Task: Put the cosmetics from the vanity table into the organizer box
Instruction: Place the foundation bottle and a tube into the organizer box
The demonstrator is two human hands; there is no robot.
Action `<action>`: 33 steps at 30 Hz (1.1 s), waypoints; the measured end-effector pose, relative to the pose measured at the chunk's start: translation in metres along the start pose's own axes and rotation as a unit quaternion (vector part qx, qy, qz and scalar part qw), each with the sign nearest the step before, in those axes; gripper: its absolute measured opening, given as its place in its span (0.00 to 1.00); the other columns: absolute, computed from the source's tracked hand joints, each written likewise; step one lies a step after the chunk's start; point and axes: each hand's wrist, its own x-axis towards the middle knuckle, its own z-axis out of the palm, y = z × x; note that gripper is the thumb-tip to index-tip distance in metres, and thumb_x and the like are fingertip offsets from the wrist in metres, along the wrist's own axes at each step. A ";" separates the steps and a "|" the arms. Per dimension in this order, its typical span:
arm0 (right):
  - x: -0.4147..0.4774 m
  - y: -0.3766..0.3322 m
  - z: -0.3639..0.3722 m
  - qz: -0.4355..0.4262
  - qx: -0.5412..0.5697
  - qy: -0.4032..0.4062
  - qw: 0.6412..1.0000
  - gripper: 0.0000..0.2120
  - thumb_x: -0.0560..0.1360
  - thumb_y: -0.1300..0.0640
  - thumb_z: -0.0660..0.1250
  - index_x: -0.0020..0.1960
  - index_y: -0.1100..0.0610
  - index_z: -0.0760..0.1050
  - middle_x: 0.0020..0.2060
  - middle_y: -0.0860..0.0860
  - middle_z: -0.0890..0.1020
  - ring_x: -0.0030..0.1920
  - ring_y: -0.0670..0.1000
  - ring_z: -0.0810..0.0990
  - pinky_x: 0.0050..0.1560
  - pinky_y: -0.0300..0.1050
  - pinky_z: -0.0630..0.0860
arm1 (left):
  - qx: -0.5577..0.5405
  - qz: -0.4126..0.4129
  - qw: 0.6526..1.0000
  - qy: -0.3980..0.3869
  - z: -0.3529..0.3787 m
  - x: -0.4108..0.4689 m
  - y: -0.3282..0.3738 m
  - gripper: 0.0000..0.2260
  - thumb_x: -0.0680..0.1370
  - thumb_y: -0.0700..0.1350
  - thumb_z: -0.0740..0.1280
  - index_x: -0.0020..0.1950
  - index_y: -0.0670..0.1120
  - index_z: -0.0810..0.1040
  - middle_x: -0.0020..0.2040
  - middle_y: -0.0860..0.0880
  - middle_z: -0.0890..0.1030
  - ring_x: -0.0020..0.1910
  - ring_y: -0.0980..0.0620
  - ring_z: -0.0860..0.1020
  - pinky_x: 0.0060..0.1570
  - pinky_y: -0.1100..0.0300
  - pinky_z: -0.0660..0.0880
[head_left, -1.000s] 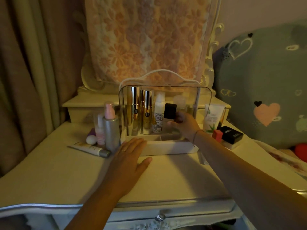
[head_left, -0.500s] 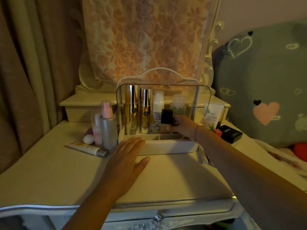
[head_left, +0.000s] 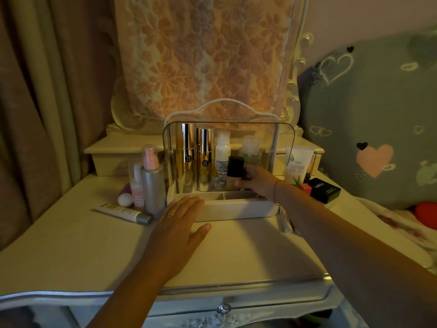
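The white organizer box with a clear lid stands at the back middle of the vanity table. Inside it stand two gold bottles, a white spray bottle and a clear bottle. My right hand reaches into the box and grips a foundation bottle with a black cap, upright in the back row. My left hand lies flat and open on the table, fingertips touching the box's front left corner.
Left of the box stand a silver bottle with a pink pump, a small pink bottle, a white egg-shaped sponge and a lying tube. To the right are a white aloe tube, a red lipstick and a black compact.
My right hand has lowered the black-capped bottle from above the box down into its back row. My left hand has stayed flat on the table.
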 end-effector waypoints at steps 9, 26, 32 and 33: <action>-0.001 -0.006 -0.002 0.007 -0.023 -0.010 1.000 0.20 0.75 0.60 0.68 0.65 0.60 0.71 0.60 0.57 0.78 0.61 0.56 0.76 0.65 0.56 0.71 | -0.124 -0.077 0.989 -0.026 0.001 0.034 0.018 0.24 0.78 0.57 0.57 0.73 0.53 0.60 0.74 0.53 0.62 0.72 0.54 0.59 0.67 0.58 0.58; -0.051 0.004 0.018 -0.077 -0.142 0.210 0.964 0.08 0.77 0.56 0.64 0.53 0.54 0.80 0.49 0.53 0.83 0.50 0.53 0.79 0.52 0.50 0.77 | -0.304 -0.251 0.915 -0.083 0.034 0.139 0.027 0.19 0.77 0.46 0.65 0.67 0.44 0.70 0.54 0.47 0.78 0.55 0.48 0.77 0.54 0.53 0.74; -0.089 0.010 0.028 -0.097 -0.172 0.219 0.956 0.10 0.77 0.51 0.63 0.55 0.49 0.80 0.53 0.49 0.82 0.57 0.51 0.75 0.65 0.54 0.66 | -0.312 -0.215 0.918 -0.118 0.040 0.148 0.031 0.13 0.76 0.43 0.66 0.60 0.44 0.75 0.49 0.47 0.80 0.44 0.53 0.78 0.42 0.60 0.75; -0.093 0.011 0.029 -0.099 -0.173 0.220 0.955 0.11 0.77 0.51 0.63 0.56 0.48 0.80 0.55 0.48 0.82 0.59 0.50 0.74 0.67 0.54 0.64 | -0.307 -0.211 0.920 -0.123 0.042 0.149 0.032 0.12 0.76 0.43 0.67 0.59 0.44 0.76 0.50 0.47 0.80 0.47 0.51 0.78 0.48 0.56 0.76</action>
